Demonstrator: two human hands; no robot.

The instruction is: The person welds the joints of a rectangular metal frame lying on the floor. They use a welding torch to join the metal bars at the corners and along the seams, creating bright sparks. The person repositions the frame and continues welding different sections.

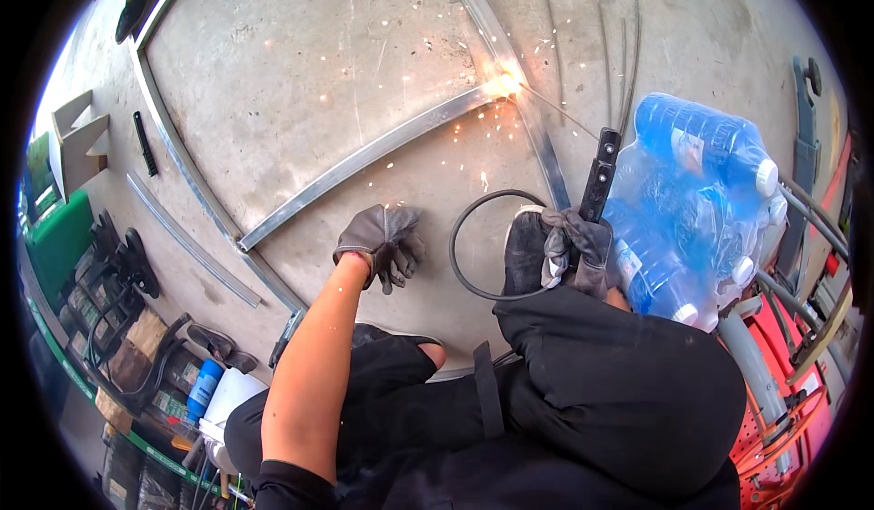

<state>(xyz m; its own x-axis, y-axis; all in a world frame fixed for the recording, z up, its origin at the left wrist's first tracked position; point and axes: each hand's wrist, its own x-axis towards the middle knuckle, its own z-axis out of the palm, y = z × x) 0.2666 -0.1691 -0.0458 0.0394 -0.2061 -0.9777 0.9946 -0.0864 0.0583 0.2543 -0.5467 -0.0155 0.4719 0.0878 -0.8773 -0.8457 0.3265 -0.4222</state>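
My right hand [587, 248], in a grey glove, grips a black welding electrode holder [598, 178] beside my shoe. From its top a thin welding rod [560, 109] slants up and left to a joint in a metal frame. There, a bright arc [503, 85] throws sparks where a square steel crossbar [364, 158] meets a longer steel bar [482, 23]. My left hand [382, 241], also gloved, hangs below the crossbar, apart from it. Its fingers are loosely bent and hold nothing. A black cable [455, 246] loops between my hands.
Blue-tinted bottles in plastic wrap [696, 205] lie right of my right hand, near loose thin rods [624, 64]. At left are a metal strip [191, 237], a black-handled tool [144, 144] and sandals [221, 346]. Another person's foot [132, 14] stands at the far left frame corner.
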